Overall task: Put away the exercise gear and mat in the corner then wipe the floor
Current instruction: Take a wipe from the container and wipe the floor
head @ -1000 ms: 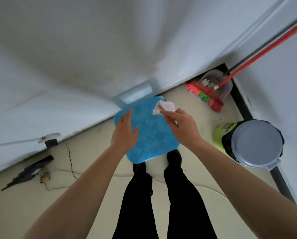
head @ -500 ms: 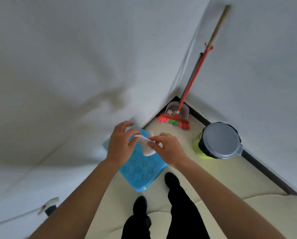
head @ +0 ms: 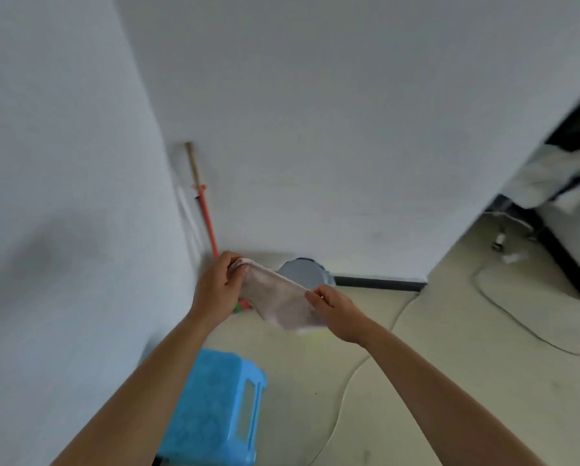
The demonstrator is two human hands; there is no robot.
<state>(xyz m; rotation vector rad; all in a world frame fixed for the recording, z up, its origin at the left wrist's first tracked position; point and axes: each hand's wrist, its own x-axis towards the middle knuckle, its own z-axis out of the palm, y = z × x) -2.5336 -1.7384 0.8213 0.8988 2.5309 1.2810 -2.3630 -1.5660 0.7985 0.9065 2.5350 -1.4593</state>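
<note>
Pale pinkish fabric cloth lies along the 10-to-4 o'clock axis, left hand pinching the far end, right hand pinching the near.

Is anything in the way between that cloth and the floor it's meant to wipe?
Nothing visible. The left hand and right hand hold the cloth up; open floor lies to the right, the blue stool to the left.

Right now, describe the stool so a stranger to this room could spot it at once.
Start at the white wall on the left; at its foot, near the bottom of the view, stands the stool. It is the only bright blue thing on the pale floor.
</note>
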